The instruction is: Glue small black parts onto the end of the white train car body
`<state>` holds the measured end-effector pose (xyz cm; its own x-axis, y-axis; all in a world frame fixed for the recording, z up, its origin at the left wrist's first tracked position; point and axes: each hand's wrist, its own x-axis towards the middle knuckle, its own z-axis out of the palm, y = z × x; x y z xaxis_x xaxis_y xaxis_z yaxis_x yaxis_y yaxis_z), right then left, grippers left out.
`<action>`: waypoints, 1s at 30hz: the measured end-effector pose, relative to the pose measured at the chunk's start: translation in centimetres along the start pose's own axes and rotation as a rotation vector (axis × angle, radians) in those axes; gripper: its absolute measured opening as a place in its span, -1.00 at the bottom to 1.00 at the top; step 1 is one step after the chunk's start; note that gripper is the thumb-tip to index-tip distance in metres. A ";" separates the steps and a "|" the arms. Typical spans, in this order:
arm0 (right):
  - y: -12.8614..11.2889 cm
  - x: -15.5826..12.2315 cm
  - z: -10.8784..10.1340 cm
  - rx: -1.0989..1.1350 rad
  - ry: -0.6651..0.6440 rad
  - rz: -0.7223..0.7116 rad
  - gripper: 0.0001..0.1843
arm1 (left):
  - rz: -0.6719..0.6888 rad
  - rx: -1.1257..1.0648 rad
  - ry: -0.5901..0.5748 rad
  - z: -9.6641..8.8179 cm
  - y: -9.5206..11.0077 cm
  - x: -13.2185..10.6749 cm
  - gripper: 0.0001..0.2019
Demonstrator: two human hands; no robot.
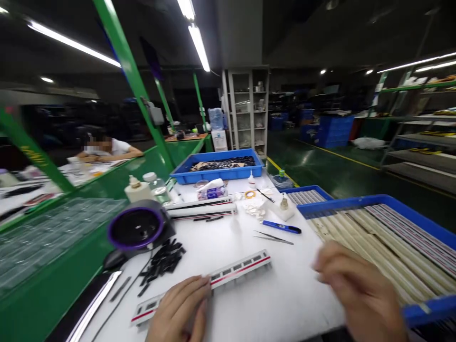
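A long white model train car shell (239,270) with a red stripe and a row of windows lies across the white table (278,294) in front of me. My left hand (180,308) rests on its near end, fingers curled over it. My right hand (356,287) hovers above the table's right edge beside a blue tray (423,311) of long striped strips; it is smeared by motion and I cannot tell whether it holds anything. A pile of small black parts (162,262) lies just left of the shell.
Tweezers (273,237) and a blue knife (281,227) lie beyond the shell. A purple-rimmed round device (137,228), bottles (138,190), more shells (201,209) and a blue bin (219,167) stand farther back. A person sits at the green bench to the left (107,148).
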<state>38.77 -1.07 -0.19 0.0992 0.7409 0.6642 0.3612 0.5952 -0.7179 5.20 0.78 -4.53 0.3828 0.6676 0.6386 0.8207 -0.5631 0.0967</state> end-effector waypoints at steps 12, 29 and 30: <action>6.8 8.9 12.4 0.021 -0.369 -0.280 -0.55 | -0.143 0.165 -0.651 3.5 -8.2 14.8 -0.71; 6.5 9.3 12.1 -0.038 -0.360 -0.177 -0.84 | -0.218 0.143 -0.597 6.5 -6.9 15.7 -0.84; 6.3 9.2 12.2 -0.017 -0.371 -0.145 -0.92 | -0.209 0.132 -0.570 5.3 -6.0 15.4 -0.83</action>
<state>30.65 13.34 -1.16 -0.2947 0.7137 0.6354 0.3626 0.6988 -0.6166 8.46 17.00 0.71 0.3453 0.9327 0.1042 0.9342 -0.3522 0.0572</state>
